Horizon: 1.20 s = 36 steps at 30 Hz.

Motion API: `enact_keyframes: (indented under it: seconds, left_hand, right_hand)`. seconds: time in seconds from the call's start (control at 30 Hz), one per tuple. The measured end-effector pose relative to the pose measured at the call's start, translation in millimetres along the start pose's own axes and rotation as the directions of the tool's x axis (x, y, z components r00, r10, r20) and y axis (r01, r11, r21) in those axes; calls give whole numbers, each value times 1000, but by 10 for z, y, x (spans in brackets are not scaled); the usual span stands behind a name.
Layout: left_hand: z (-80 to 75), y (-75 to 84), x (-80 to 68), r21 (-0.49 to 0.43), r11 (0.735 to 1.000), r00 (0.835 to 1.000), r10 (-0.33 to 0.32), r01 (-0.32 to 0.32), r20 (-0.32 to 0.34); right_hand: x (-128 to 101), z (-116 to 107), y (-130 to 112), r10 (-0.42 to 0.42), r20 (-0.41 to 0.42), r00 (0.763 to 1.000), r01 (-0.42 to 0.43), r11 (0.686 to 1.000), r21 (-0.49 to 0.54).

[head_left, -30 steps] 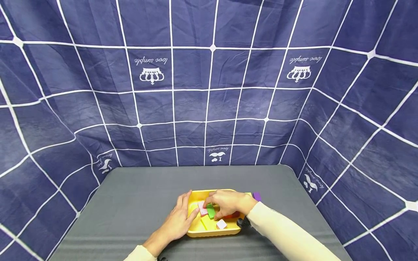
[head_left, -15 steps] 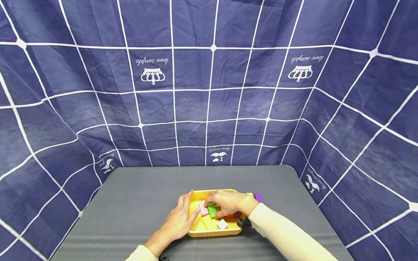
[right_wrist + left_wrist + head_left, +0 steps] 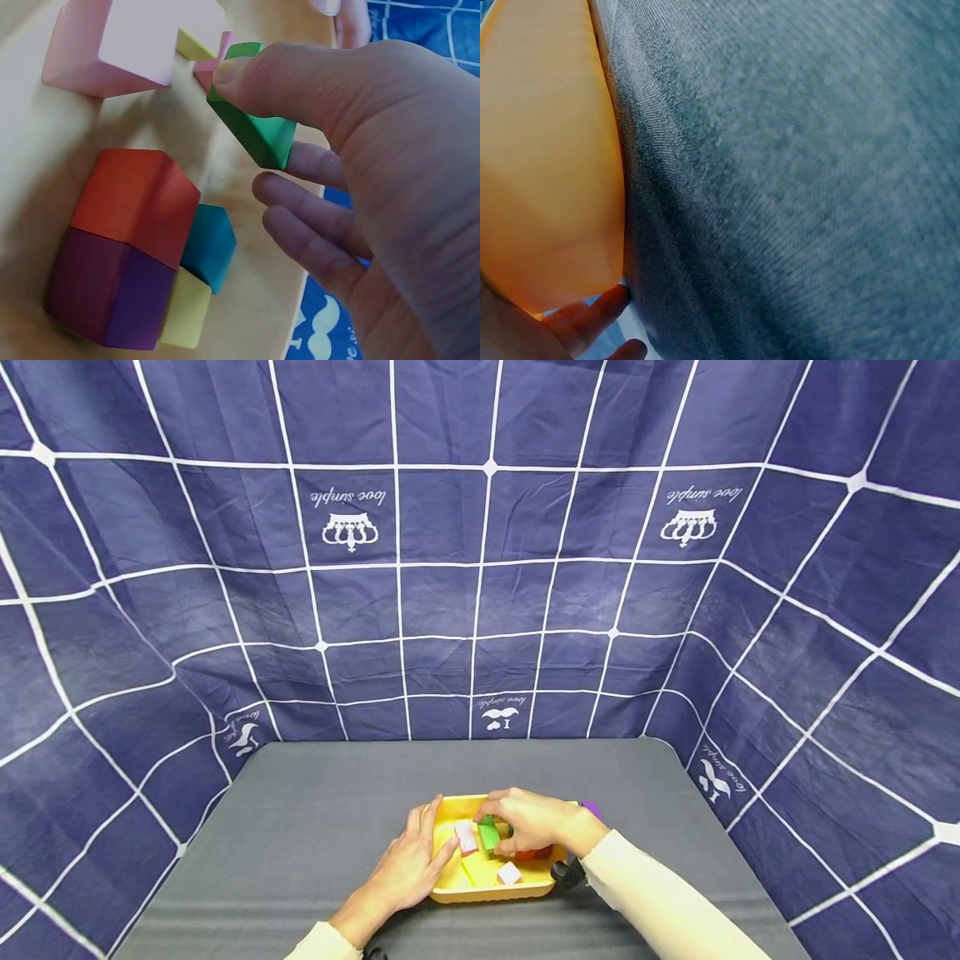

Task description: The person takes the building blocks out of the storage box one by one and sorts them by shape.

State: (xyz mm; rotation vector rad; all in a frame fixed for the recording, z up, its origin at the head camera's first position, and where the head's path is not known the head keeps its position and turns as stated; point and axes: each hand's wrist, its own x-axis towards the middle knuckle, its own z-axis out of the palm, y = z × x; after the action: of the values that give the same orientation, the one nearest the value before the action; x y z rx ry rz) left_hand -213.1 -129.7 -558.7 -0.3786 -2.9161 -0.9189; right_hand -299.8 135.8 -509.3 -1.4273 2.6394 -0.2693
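Note:
My right hand [image 3: 528,818] pinches a green block [image 3: 489,837] between thumb and fingers, inside a yellow plastic tray [image 3: 491,897]. In the right wrist view the green block [image 3: 259,135] is tilted, the thumb pressing its near face. My left hand [image 3: 405,864] holds the tray's left side, thumb over the rim and fingers along the outer wall. In the left wrist view, fingers [image 3: 592,319] reach round the tray's end. Left of the green block lies a pink block [image 3: 466,837]. A pale pink cube [image 3: 508,872] sits near the front wall.
Beneath my right hand are a red block [image 3: 127,195], a dark purple block [image 3: 105,292], a teal block [image 3: 211,244] and a pale yellow block [image 3: 186,307]. Beyond the right wrist another purple block [image 3: 591,808] shows past the tray. A grey cloth [image 3: 330,810] covers the table; blue curtains [image 3: 442,602] surround it.
My right hand has moved slightly up and right with the green block, drawing it away from the pink block. My left hand has stayed in place.

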Motion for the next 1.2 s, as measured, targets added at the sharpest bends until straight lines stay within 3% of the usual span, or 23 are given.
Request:
enact_keyframes:
  seconds: [0.37, 0.67, 1.2]
  left_hand:
    - [-4, -6, -1, -23, 1000, 1000, 0, 1, 16]
    - [6, -15, -17, -18, 1000, 1000, 10, -10, -12]
    - [21, -9, 19, -7, 1000, 1000, 7, -7, -30]
  right_hand:
    - [-176, -78, 23, -17, -109, 994, 25, 997, 78]
    - [-324, -74, 66, -50, -201, 978, 65, 995, 72]
    - [-632, -151, 251, 44, -269, 962, -14, 994, 112]
